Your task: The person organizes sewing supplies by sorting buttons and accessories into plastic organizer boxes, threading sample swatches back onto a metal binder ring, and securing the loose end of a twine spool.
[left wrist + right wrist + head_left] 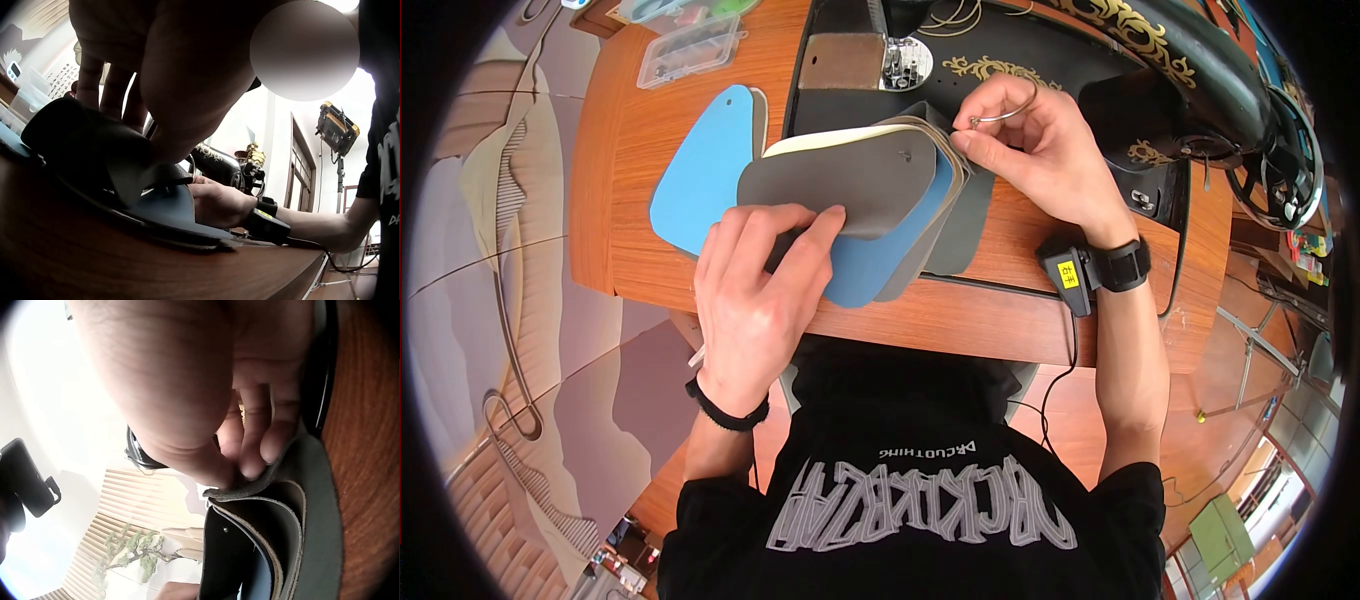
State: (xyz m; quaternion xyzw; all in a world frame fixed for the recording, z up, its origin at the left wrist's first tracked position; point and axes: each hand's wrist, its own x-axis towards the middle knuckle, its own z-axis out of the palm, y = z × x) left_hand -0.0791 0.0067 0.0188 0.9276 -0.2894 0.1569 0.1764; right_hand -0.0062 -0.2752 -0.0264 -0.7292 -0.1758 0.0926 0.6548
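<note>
A bundle of leather swatches in grey, blue and cream is fanned over the table's front. My left hand [755,275] grips the lower edge of the top grey swatch [840,180], which has a small hole at its right end. Under it lies a darker blue swatch [870,270]. At the bundle's right end, my right hand [1045,145] pinches a thin metal ring [1012,113] between thumb and finger. In the right wrist view, its fingertips are right at the curled edge of a dark grey swatch [319,506]. A bright blue swatch [705,180] lies flat at the left.
Behind the swatches stands a black sewing machine [1170,60] with gold ornament, its handwheel [1290,170] at the right. Clear plastic boxes [692,50] sit at the table's back left. A cable [1055,385] hangs from the right wrist device over the table's front edge.
</note>
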